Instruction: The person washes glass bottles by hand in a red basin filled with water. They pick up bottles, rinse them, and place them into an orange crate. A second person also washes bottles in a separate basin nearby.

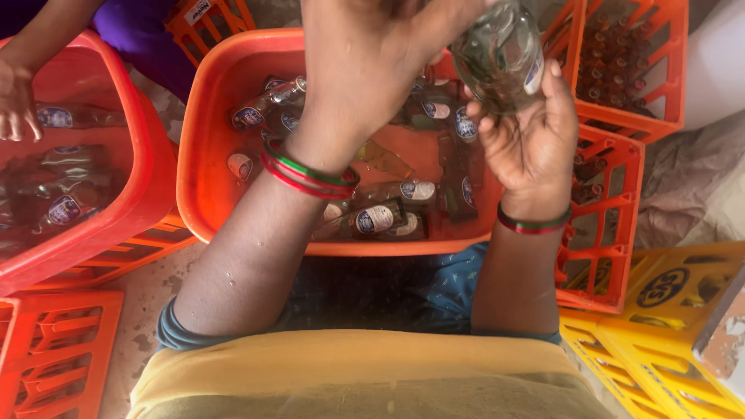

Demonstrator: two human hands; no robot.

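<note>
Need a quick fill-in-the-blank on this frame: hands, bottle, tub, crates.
1. The right hand holds a clear glass ____.
2. Labelled bottles lie in an ____ tub.
3. Both wrists wear red and green ____.
4. The crate at lower right is ____.

Missing words: bottle; orange; bangles; yellow

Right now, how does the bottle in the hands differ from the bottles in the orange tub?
The held bottle is lifted above the tub, gripped by the right hand, with the left hand over its top. The tub bottles lie on their sides in water in the orange tub. All are clear glass with oval blue-and-white labels.
</note>
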